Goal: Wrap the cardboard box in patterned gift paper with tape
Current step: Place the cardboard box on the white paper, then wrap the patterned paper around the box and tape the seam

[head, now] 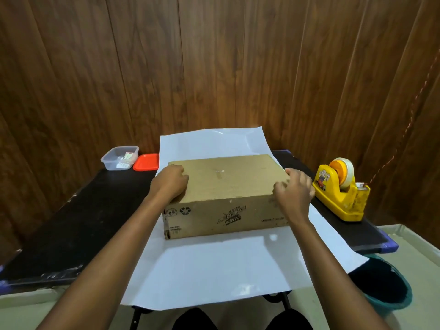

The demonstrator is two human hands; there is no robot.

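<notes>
Two hands grip the box ends; no wrapping done yet.
My left hand [170, 183] and right hand [294, 190] clasp the brown cardboard box [226, 186] between them, atop the white-side-up gift paper sheet [214, 265]; folding and taping from the yellow tape dispenser [340, 194] beside my right hand remain.

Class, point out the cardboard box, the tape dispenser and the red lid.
cardboard box [228, 177], head view, middle of its top face.
tape dispenser [338, 198], head view, yellow side wall.
red lid [146, 162], head view, its centre.
</notes>
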